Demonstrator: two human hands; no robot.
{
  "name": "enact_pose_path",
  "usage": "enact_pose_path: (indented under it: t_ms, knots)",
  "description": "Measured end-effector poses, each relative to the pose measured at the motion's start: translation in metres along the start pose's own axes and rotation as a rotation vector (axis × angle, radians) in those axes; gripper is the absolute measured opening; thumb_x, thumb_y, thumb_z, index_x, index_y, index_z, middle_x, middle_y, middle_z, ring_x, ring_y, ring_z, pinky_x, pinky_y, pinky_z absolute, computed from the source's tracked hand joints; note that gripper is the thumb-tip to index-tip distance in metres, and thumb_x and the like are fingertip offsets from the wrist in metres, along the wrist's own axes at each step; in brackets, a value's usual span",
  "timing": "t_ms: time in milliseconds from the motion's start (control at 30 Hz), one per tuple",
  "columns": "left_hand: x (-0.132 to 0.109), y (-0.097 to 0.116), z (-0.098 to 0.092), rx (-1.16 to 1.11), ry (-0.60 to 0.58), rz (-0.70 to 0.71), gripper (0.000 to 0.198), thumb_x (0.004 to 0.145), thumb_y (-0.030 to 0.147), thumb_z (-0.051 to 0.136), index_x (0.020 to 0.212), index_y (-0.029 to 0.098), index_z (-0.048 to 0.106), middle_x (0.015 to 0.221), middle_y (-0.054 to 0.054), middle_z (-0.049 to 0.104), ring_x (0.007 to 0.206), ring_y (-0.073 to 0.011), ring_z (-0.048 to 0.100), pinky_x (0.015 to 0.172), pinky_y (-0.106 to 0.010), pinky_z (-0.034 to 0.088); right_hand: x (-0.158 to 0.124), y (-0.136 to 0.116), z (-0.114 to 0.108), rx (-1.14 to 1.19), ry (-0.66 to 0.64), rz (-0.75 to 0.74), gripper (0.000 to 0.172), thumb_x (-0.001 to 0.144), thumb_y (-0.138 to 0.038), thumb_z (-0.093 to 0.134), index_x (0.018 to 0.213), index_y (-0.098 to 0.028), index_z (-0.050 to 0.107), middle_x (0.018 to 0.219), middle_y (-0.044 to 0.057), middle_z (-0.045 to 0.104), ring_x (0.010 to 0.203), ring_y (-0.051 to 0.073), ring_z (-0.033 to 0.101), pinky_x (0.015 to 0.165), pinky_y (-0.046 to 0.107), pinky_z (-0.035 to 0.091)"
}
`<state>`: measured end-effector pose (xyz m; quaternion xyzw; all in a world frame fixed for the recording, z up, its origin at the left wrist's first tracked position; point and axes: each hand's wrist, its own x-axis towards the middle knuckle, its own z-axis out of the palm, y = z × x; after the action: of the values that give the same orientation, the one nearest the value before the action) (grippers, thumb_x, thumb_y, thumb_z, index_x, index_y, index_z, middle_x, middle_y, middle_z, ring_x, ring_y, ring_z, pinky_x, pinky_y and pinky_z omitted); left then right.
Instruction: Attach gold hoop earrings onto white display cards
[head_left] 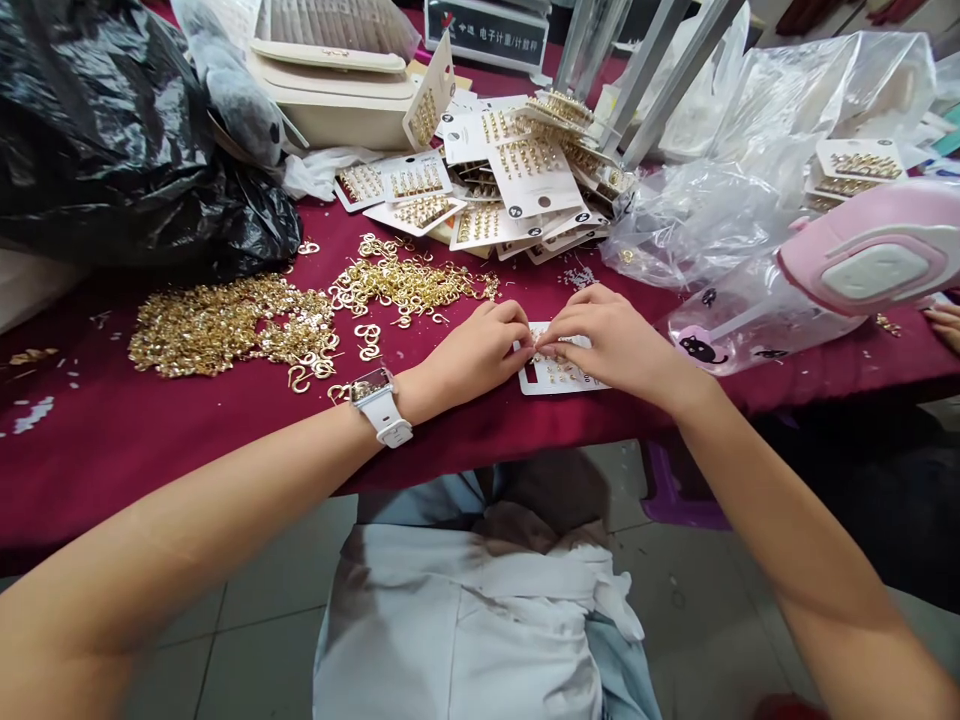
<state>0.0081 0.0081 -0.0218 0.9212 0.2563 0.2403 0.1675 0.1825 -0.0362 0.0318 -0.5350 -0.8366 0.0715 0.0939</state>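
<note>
A white earring card (534, 387) with rows of small gold pieces lies flat at the table's front edge. Over its left part my left hand (480, 350) bends its fingers into a pinch, the fingertips meeting those of the other hand. My right hand (611, 338) covers the card's upper right, thumb and fingers pinched together. Whatever tiny piece sits between the fingertips is hidden. Left of my hands lie a heap of gold S-shaped hooks (397, 283) and a wider heap of small gold pieces (217, 325).
Filled earring cards (532, 175) are piled behind my hands. A black plastic bag (112, 130) stands at the left, near a cream box (337, 110). To the right are clear plastic bags (675, 215) and a bottle with a pink lid (862, 250). A scale display (487, 38) stands behind.
</note>
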Motion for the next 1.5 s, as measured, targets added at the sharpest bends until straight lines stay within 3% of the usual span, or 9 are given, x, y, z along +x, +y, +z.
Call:
enact_pose_path:
  t_ms: [300, 567, 1000, 1500]
  knots:
    - [0.000, -0.001, 0.001, -0.014, 0.020, 0.014, 0.018, 0.087, 0.022, 0.051, 0.086, 0.012, 0.066, 0.094, -0.009, 0.059, 0.089, -0.0185, 0.054, 0.085, -0.032, 0.045, 0.007, -0.001, -0.006, 0.001, -0.076, -0.013, 0.017, 0.080, -0.019, 0.058, 0.084, -0.021, 0.075, 0.081, 0.003, 0.073, 0.091, 0.023, 0.054, 0.082, 0.038, 0.044]
    - [0.001, -0.001, 0.001, -0.026, 0.018, 0.001, 0.017, 0.087, 0.022, 0.053, 0.084, 0.012, 0.066, 0.094, -0.009, 0.059, 0.088, -0.0183, 0.054, 0.087, -0.034, 0.044, 0.007, 0.001, -0.006, -0.003, -0.070, 0.025, 0.015, 0.079, -0.019, 0.060, 0.083, -0.020, 0.075, 0.081, 0.002, 0.073, 0.093, 0.023, 0.055, 0.085, 0.040, 0.045]
    - [0.000, -0.003, 0.003, -0.025, 0.025, 0.017, 0.019, 0.087, 0.024, 0.051, 0.085, 0.013, 0.066, 0.093, -0.008, 0.058, 0.088, -0.0180, 0.053, 0.086, -0.033, 0.044, 0.006, -0.006, -0.004, -0.060, -0.029, 0.048, 0.015, 0.077, -0.018, 0.060, 0.078, -0.021, 0.075, 0.078, 0.003, 0.072, 0.093, 0.023, 0.057, 0.085, 0.038, 0.043]
    - [0.000, 0.001, 0.002, 0.000, 0.001, -0.006, 0.020, 0.088, 0.022, 0.049, 0.087, 0.011, 0.066, 0.096, -0.009, 0.058, 0.090, -0.0193, 0.053, 0.087, -0.034, 0.044, 0.007, -0.011, -0.007, -0.204, -0.084, 0.020, 0.015, 0.079, -0.019, 0.059, 0.079, -0.020, 0.073, 0.086, 0.004, 0.073, 0.094, 0.022, 0.061, 0.089, 0.040, 0.038]
